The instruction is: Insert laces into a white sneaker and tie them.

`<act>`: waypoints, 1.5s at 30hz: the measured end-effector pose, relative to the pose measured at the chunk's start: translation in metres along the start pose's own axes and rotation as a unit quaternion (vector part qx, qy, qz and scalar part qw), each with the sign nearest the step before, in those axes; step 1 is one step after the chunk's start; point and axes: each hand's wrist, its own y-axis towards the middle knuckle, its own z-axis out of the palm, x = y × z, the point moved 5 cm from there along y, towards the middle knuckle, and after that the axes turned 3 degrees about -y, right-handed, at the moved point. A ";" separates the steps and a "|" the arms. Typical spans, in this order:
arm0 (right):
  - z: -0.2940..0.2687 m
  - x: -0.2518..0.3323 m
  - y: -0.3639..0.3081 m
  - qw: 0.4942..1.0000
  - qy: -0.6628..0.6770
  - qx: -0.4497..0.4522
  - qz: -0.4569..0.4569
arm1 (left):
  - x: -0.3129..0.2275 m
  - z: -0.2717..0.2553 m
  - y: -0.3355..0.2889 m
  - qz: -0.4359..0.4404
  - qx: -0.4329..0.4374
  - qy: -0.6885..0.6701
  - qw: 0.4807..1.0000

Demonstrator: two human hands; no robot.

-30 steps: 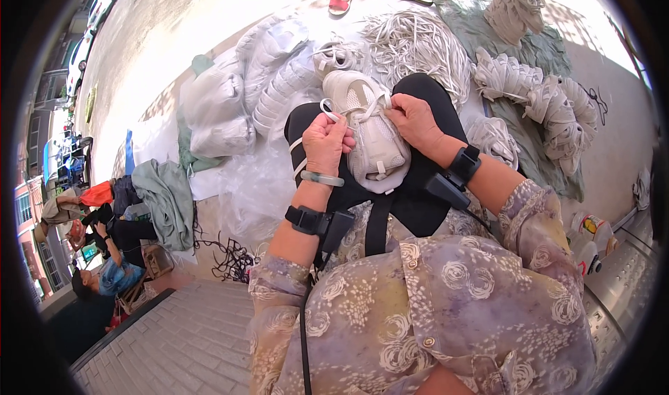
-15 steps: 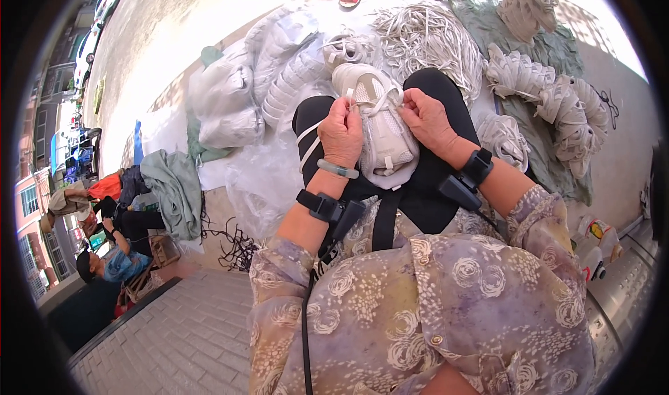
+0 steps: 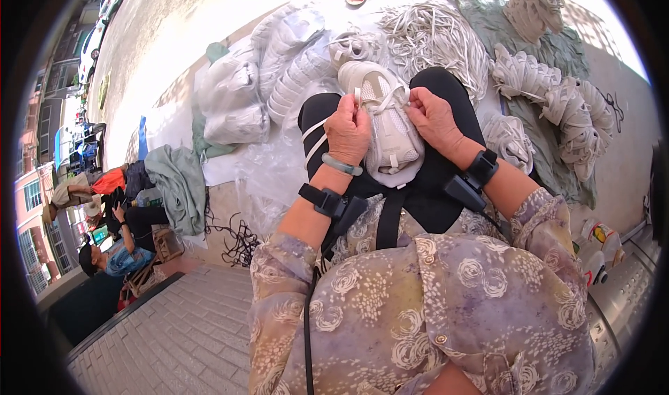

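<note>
A white-grey sneaker [image 3: 394, 144] rests between my knees, its heel toward me and its toe pointing away. A white shoelace [image 3: 385, 102] crosses over its upper part. My left hand [image 3: 347, 133] is closed at the shoe's left side, thumb and fingers pinching the lace near the toe; a lace end trails across my left knee. My right hand [image 3: 439, 122] pinches the lace at the right side. The fingertips partly hide the lace where they grip it.
Beyond my knees lies a heap of loose white laces [image 3: 435, 43]. Plastic-wrapped white shoes [image 3: 233, 99] are piled at left, and bundles of laced shoes [image 3: 578, 119] sit on green cloth [image 3: 543, 147] at right. A seated person [image 3: 122, 255] is at far left.
Both hands stay on the lace, with the fingers shifted slightly along the shoe's sides. The whole view has drifted a little. The seated person's arm has moved.
</note>
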 end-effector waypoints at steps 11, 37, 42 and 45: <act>0.000 0.003 0.002 1.000 0.003 -0.001 -0.001 | 0.013 0.006 0.007 -0.061 0.079 -0.009 0.995; 0.033 0.067 -0.001 0.950 -0.249 0.081 -0.168 | -0.006 -0.012 -0.011 -0.032 0.178 0.052 0.982; 0.041 0.067 -0.001 0.920 -0.318 0.072 -0.217 | 0.003 -0.010 -0.008 -0.024 0.222 -0.019 0.975; 0.046 0.070 -0.001 0.893 -0.369 0.078 -0.244 | 0.009 -0.008 -0.008 -0.010 0.229 -0.023 0.973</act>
